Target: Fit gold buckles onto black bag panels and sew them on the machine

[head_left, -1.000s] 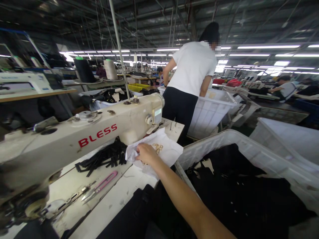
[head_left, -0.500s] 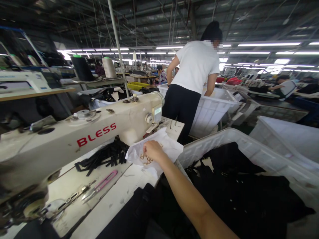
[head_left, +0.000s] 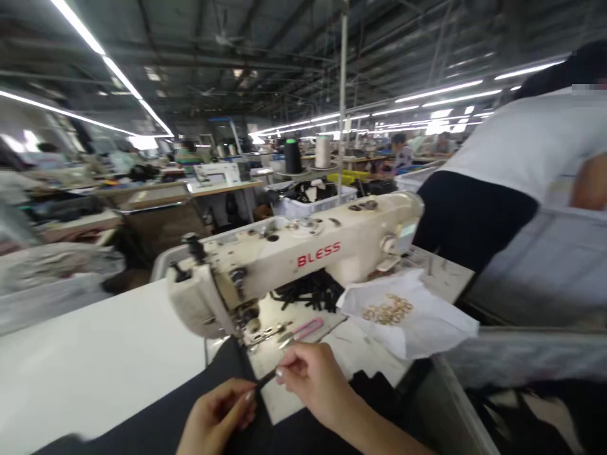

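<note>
A short black strip [head_left: 266,379] stretches between my two hands in front of the sewing machine [head_left: 284,253]. My left hand [head_left: 220,411] pinches its near end, over the black fabric [head_left: 161,414] on the table. At the other end, my right hand [head_left: 315,382] has thumb and finger closed; whether a small ring is also between those fingers cannot be made out. Just beyond my right hand lie pink-handled thread snips [head_left: 303,330]. Gold-coloured rings [head_left: 389,311] rest in a pile on a white sheet [head_left: 427,316] to the right.
More black strips [head_left: 313,292] lie under the machine arm. A white tabletop [head_left: 104,354] extends left. At the right stand a plastic bin [head_left: 535,354] with dark pieces and a co-worker in a white shirt [head_left: 512,148], bending over. Thread cones [head_left: 293,157] stand behind.
My right hand has left the rings on the white sheet and come back left to the black strip. My left hand has come into view. The camera has turned left.
</note>
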Available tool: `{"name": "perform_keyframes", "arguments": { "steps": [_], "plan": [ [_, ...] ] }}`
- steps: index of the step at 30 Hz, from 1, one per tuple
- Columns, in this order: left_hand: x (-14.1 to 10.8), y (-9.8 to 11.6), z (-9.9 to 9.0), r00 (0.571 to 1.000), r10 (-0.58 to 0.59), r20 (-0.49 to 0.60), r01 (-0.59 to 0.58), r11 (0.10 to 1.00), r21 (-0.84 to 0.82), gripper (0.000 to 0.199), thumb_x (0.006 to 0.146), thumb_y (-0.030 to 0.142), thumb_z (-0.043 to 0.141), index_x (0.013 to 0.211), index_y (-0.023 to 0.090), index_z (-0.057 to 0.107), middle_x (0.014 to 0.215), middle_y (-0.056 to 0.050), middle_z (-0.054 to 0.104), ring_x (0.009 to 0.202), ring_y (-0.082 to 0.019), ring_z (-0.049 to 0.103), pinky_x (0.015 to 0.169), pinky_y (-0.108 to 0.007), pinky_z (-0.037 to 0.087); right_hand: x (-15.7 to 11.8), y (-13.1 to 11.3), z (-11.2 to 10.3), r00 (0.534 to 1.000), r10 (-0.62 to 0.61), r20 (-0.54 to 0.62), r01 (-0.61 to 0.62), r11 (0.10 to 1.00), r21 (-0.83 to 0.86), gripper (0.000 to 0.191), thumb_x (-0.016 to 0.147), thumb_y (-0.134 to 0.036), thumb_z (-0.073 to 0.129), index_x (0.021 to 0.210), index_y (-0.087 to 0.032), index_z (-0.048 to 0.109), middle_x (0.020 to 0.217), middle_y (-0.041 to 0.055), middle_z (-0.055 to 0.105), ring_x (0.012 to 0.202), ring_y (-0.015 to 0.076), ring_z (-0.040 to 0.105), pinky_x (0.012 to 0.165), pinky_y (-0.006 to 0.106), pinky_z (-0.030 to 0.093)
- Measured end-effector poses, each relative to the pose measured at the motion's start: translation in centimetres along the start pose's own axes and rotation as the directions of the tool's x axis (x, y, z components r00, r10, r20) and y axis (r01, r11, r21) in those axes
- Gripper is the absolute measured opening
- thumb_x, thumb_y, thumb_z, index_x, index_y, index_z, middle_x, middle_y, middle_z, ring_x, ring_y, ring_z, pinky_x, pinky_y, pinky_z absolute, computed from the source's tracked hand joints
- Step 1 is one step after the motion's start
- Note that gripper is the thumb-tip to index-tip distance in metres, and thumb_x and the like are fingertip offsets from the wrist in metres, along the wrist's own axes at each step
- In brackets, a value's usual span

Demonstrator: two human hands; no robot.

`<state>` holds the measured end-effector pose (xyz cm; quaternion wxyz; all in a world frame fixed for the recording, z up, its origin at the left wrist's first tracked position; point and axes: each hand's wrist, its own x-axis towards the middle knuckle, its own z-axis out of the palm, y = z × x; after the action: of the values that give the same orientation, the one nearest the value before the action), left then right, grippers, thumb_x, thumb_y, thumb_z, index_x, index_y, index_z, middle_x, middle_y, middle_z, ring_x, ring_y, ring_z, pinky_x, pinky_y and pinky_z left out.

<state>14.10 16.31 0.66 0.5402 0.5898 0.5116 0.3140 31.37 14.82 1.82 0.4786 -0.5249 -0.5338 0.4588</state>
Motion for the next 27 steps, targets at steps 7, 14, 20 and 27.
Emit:
{"name": "perform_keyframes", "arguments": {
  "steps": [7, 14, 20, 27],
  "plan": [
    [0.1, -0.9, -0.1, 1.000, 0.011, -0.025, -0.015, 0.988, -0.156, 0.037, 0.062, 0.046, 0.064, 0.063, 0.010, 0.058, 0.050, -0.002, 0.055, 0.044, -0.010, 0.047, 0.044, -0.019, 0.038, 0.4, 2.5, 2.3, 0.987, 0.134, 0.092, -0.155, 0.944, 0.290, 0.030, 0.059, -0.041, 0.069, 0.063, -0.012, 0.060, 0.069, 0.0078, 0.065, 0.061, 0.0177, 0.062, 0.057, 0.026, 0.049],
    [0.0, -1.1, -0.3, 0.999, 0.015, -0.029, -0.021, 0.975, -0.221, 0.028, 0.065, 0.037, 0.063, 0.065, 0.009, 0.056, 0.053, -0.003, 0.056, 0.045, -0.009, 0.048, 0.046, -0.019, 0.038, 0.5, 2.8, 2.3, 0.988, 0.151, 0.000, -0.146, 0.951, 0.271, 0.030, 0.060, -0.042, 0.069, 0.066, -0.013, 0.062, 0.076, 0.0105, 0.066, 0.066, 0.0211, 0.063, 0.060, 0.030, 0.051],
    [-0.1, -1.7, -0.3, 0.999, 0.018, -0.034, -0.024, 0.981, -0.194, 0.024, 0.067, 0.033, 0.062, 0.064, 0.009, 0.057, 0.050, -0.003, 0.056, 0.043, -0.009, 0.048, 0.044, -0.018, 0.035, 0.1, 2.5, 2.7, 0.994, 0.099, 0.051, -0.108, 0.964, 0.244, 0.026, 0.061, -0.039, 0.069, 0.062, -0.015, 0.062, 0.077, 0.0096, 0.066, 0.069, 0.0207, 0.062, 0.063, 0.029, 0.051],
    [-0.4, -1.6, -0.5, 0.998, 0.047, -0.049, -0.052, 0.995, -0.089, 0.017, 0.066, 0.025, 0.059, 0.063, 0.008, 0.060, 0.053, -0.003, 0.056, 0.045, -0.008, 0.045, 0.043, -0.016, 0.031, 0.0, 2.4, 2.8, 0.994, 0.096, 0.056, -0.105, 0.975, 0.194, 0.021, 0.054, -0.031, 0.074, 0.054, -0.016, 0.058, 0.071, 0.0060, 0.066, 0.069, 0.0190, 0.062, 0.063, 0.026, 0.049]
  ]
}}
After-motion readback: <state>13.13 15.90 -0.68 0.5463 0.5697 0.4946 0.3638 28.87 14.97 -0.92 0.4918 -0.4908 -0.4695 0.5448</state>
